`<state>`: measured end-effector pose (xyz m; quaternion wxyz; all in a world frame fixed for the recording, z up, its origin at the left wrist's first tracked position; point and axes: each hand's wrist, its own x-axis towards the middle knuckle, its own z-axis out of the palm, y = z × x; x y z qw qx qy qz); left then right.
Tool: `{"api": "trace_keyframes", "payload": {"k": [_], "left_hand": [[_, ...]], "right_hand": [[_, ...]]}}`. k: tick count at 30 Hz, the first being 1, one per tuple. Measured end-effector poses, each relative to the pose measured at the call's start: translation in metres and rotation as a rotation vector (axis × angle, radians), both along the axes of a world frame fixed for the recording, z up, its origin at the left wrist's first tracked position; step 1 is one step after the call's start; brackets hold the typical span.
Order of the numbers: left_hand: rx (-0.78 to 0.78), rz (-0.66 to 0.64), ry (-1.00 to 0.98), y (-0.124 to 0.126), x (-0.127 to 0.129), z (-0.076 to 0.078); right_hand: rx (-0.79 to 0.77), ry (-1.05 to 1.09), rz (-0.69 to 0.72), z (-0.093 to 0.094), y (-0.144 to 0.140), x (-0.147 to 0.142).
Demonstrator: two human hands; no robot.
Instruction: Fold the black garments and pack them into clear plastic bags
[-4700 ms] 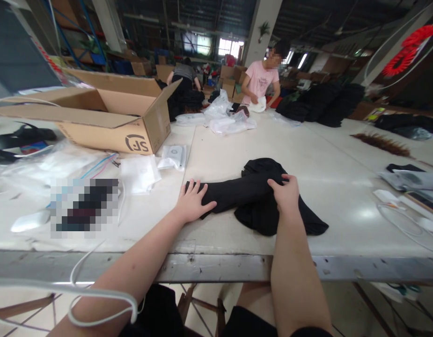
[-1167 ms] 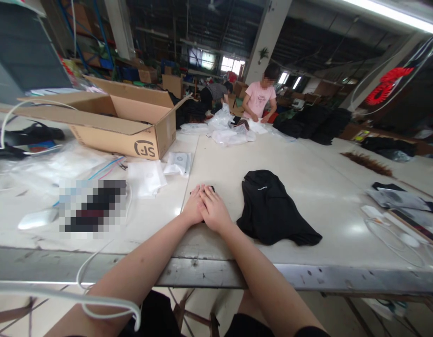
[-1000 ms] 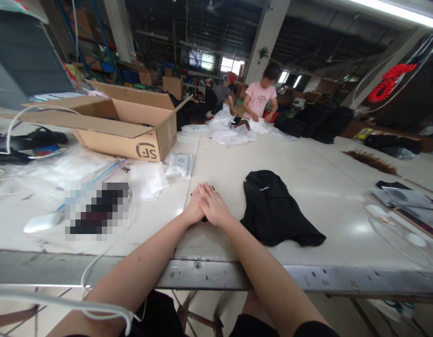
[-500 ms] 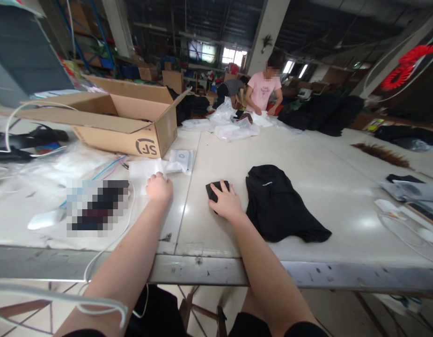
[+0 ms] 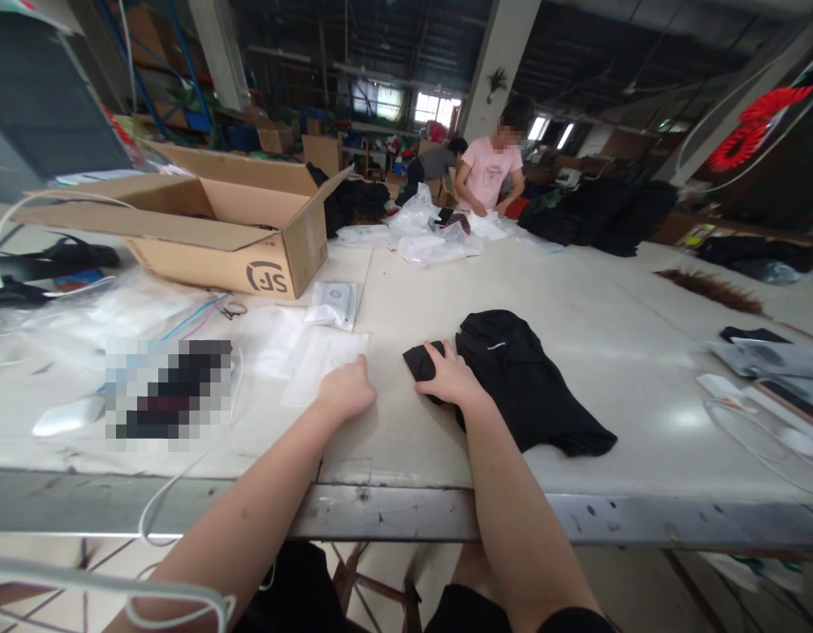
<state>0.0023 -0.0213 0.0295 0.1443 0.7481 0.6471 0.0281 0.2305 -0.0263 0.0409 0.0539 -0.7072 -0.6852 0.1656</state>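
Note:
My left hand [image 5: 348,387] is closed on the right side of a flat, translucent white plastic bag [image 5: 317,356], with thumb and fingers pinched together. My right hand [image 5: 451,376] grips a small, folded black cloth [image 5: 420,362] on the table; its thumb lies on the near side and its fingers over the top, hiding part of it. Just right of that hand, a black garment [image 5: 518,374] with a small white mark is spread flat. More flat white bags [image 5: 271,338] lie left of my left hand, below a filled, sealed packet [image 5: 332,303].
An open cardboard box [image 5: 228,237] stands at the back left. Loose plastic [image 5: 142,303], a white mouse-shaped object [image 5: 68,415] and a blurred dark item [image 5: 175,391] are on the left. Cables and devices [image 5: 775,409] lie right. A co-worker in pink [image 5: 491,171] handles white material across the table.
My left hand has moved right and a little nearer, drawing one white bag away from the others. My right hand has shifted right with the folded black cloth, its fingers now more curled.

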Motion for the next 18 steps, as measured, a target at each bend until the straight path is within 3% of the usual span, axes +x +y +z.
{"api": "trace_keyframes", "payload": {"k": [4, 8, 11, 14, 18], "left_hand": [[0.041, -0.164, -0.016, -0.009, 0.015, -0.005], [0.096, -0.107, -0.006, -0.003, 0.012, -0.011], [0.098, -0.097, -0.024, 0.003, 0.007, -0.012], [0.099, -0.089, -0.038, 0.005, 0.006, -0.012], [0.125, -0.063, -0.063, 0.005, 0.009, -0.013]], "right_hand": [[-0.039, 0.046, 0.049, 0.003, -0.002, 0.013], [0.067, 0.243, 0.110, 0.002, 0.000, 0.022], [0.124, 0.359, 0.010, -0.001, 0.003, 0.026], [0.021, 0.422, -0.070, -0.002, 0.004, 0.028], [-0.210, 0.604, 0.090, 0.007, -0.001, 0.024]]}}
